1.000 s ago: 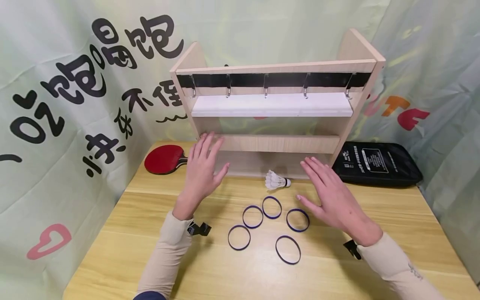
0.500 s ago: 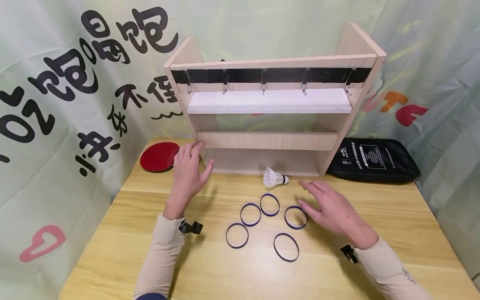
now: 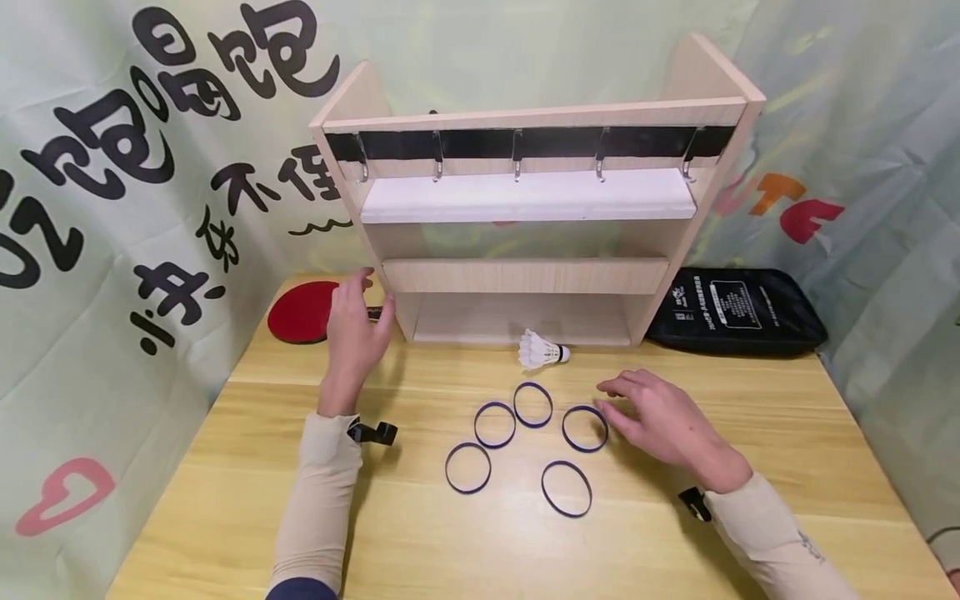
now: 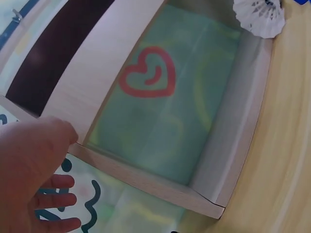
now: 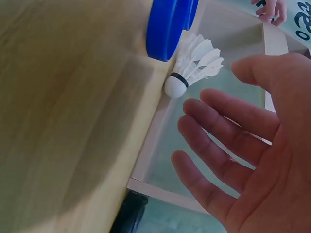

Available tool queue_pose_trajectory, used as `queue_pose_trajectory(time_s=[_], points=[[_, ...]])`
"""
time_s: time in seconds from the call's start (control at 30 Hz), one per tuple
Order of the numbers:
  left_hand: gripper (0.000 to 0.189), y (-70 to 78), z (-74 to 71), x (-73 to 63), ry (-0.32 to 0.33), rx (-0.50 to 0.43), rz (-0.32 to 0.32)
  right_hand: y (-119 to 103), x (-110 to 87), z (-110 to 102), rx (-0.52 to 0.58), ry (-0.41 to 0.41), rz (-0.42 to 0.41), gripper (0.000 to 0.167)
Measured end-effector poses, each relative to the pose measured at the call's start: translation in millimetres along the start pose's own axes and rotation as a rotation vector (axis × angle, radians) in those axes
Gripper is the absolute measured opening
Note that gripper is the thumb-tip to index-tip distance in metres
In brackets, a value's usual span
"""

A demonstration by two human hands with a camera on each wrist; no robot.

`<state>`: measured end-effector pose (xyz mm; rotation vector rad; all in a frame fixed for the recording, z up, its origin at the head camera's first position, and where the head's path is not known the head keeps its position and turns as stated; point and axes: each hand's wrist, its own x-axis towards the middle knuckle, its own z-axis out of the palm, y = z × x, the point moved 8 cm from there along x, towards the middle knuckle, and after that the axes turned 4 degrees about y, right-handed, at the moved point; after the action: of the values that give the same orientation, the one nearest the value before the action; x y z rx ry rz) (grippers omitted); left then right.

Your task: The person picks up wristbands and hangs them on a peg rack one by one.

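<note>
My left hand (image 3: 354,333) hovers by the left side of a pale wooden rack (image 3: 525,277), fingers loosely bent. Behind it lies a red table tennis bat (image 3: 298,313), its handle partly hidden. In the left wrist view, the thumb overlaps the rack's side panel; contact is unclear. My right hand (image 3: 667,421), relaxed and holding nothing, is beside the rightmost blue ring (image 3: 588,451). That blue ring (image 5: 163,36) looms at the top of the right wrist view. Several similar rings, among them a front ring (image 3: 573,516), lie on the table. A shuttlecock (image 3: 542,350) rests before the rack.
Metal hooks (image 3: 517,158) hang along a black strip across the rack's upper front, above a white ledge (image 3: 525,202). A black zipped case (image 3: 738,312) lies to the rack's right. A printed curtain (image 3: 90,367) surrounds the wooden table (image 3: 480,567).
My left hand has drawn back from the rack's front toward the bat, its fingers bending more. The right hand has lowered toward the rightmost ring. The head view has shifted slightly.
</note>
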<state>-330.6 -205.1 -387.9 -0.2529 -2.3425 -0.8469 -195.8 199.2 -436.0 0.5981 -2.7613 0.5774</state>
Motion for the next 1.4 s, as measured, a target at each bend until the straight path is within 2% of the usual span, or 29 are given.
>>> queue_pose_trajectory(time_s=[0.23, 0.33, 0.57, 0.73, 0.93, 1.17, 1.4], points=[[0.050, -7.2, 13.5, 2.3, -0.037, -0.128, -0.040, 8, 2.6, 17, 0.053, -0.040, 0.017, 0.018], [0.053, -6.5, 15.0, 2.5, -0.032, -0.190, -0.044, 12, 3.8, 25, 0.082, -0.072, 0.031, 0.015], [0.054, -1.1, 15.6, 3.7, -0.002, -0.270, -0.020, 16, 5.7, 30, 0.116, -0.098, 0.039, 0.011], [0.053, -0.5, 14.9, 2.9, 0.019, -0.283, -0.018, 17, 6.0, 31, 0.110, -0.113, 0.040, 0.009], [0.050, 5.2, 9.9, 4.0, 0.077, -0.285, 0.012, 18, 5.9, 31, 0.108, -0.117, 0.036, 0.011], [0.052, 6.8, 12.0, 3.6, 0.078, -0.327, 0.003, 19, 5.8, 31, 0.131, -0.115, 0.055, 0.012], [0.051, 4.4, 7.5, 2.3, 0.095, -0.322, 0.003, 22, 7.3, 34, 0.251, -0.122, 0.102, 0.009]])
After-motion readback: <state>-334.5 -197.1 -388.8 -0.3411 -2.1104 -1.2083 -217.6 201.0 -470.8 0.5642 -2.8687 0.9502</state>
